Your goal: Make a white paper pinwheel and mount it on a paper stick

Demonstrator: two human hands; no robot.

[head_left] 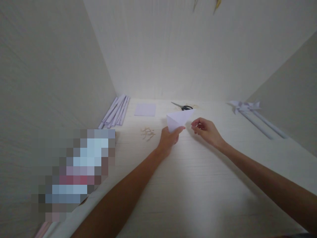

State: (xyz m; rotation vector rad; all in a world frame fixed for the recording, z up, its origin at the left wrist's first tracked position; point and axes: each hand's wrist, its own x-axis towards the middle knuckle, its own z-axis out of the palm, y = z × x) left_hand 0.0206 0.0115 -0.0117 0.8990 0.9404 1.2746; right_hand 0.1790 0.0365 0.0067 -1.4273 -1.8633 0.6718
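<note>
My left hand [168,138] pinches the lower corner of a folded white paper triangle [178,119] and holds it just above the pale table [188,185]. Just right of the paper, my right hand [206,129] has its fingers curled in a loose pinch close to the sheet's right edge. Whether those fingers touch the paper or hold anything I cannot make out. Both forearms reach in from the bottom of the view.
Black-handled scissors [182,106] lie behind the paper. A flat pale square sheet [145,109] lies to the left, near several rolled paper sticks [116,112] along the left wall. Small brown pins [147,133] are scattered near my left hand. Paper pinwheels on sticks [247,109] lie far right.
</note>
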